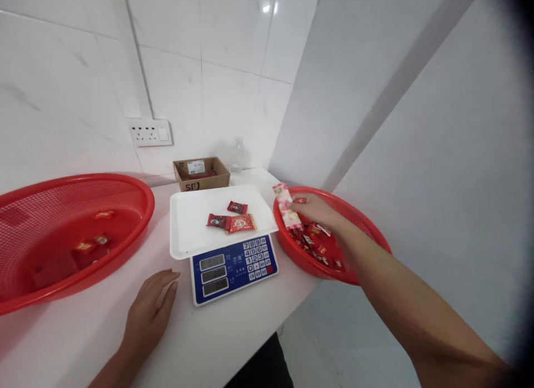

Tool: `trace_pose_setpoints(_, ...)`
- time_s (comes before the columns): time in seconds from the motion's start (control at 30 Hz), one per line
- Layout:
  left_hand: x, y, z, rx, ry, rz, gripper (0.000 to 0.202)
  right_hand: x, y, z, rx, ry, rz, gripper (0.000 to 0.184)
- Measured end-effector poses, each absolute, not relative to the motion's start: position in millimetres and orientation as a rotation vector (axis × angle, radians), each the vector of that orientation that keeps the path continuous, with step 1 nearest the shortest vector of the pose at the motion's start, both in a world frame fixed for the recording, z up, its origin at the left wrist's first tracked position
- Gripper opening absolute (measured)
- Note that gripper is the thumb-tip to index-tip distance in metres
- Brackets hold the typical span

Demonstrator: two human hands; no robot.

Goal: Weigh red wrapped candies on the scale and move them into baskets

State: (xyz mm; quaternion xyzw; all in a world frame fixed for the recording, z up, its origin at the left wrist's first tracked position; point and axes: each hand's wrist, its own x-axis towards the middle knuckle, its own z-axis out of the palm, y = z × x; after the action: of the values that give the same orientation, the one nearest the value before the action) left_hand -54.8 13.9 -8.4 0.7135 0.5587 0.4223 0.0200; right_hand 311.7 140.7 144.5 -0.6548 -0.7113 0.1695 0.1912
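My right hand (314,208) is closed on a pink and white candy packet (286,206), held above the near-left rim of the right red basket (362,218). Small red-wrapped candies (319,243) lie in that basket below the hand. My left hand (149,307) rests on the table left of the digital scale (236,265), holding nothing, its thumb and fingers apart. On the scale's white tray (192,221) lie three wrapped candies: a dark red one (237,207), another dark red one (218,220) and a bright red one (241,224).
A large red basket (137,202) with a few red packets (85,245) stands at the left. Behind the scale are an open cardboard box (206,182) and a clear bottle (237,156) against the tiled wall. A grey wall borders the right side.
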Motion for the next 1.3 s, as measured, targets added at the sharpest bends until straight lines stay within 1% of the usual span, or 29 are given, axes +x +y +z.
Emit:
trace_pose_setpoints(0.1,-55,14,-9,2.211,1.740,1.302,0.021,275,149,141,-1.664,-1.985,0.659,0.024)
trace_pose_setpoints(0.17,-55,13,-8,2.207,1.739,1.314,0.021,255,157,135,-1.628,-1.998,0.715,0.023)
trace_pose_setpoints(0.27,-55,12,-8,2.209,1.731,1.341,0.020,237,168,125,-1.638,-2.004,0.636,0.018)
trace_pose_setpoints(0.3,-55,12,-7,2.211,1.728,1.344,0.020,233,169,123,-1.638,-1.997,0.605,0.020)
trace_pose_setpoints(0.43,-54,12,-7,2.238,1.707,1.345,0.018,223,166,123,-1.591,-1.981,0.599,0.036)
trace_pose_setpoints(0.6,-53,12,-6,2.232,1.700,1.329,0.018,203,162,129,-1.360,-1.859,0.892,0.059)
trace_pose_setpoints(0.67,-53,11,-6,2.214,1.716,1.320,0.019,197,164,127,-1.383,-1.841,0.894,0.063)
trace_pose_setpoints(0.7,-54,11,-5,2.209,1.721,1.318,0.019,195,165,125,-1.422,-1.858,0.838,0.062)
trace_pose_setpoints(0.77,-54,11,-5,2.204,1.723,1.316,0.019,195,163,119,-1.458,-1.896,0.685,0.053)
trace_pose_setpoints(0.87,-54,11,-5,2.200,1.709,1.334,0.018,202,142,110,-1.318,-1.848,0.549,0.036)
trace_pose_setpoints(1.0,-52,11,-3,2.170,1.724,1.334,0.018,214,80,85,-1.127,-1.708,0.408,0.021)
trace_pose_setpoints(1.07,-51,11,-2,2.140,1.751,1.343,0.018,217,45,65,-1.066,-1.751,0.393,0.016)
trace_pose_setpoints(1.13,-50,11,-1,2.106,1.778,1.368,0.018,216,16,42,-0.992,-1.865,0.476,0.014)
trace_pose_setpoints(1.3,-48,11,0,2.016,1.871,1.363,0.020,205,-15,1,-1.011,-2.064,0.916,0.014)
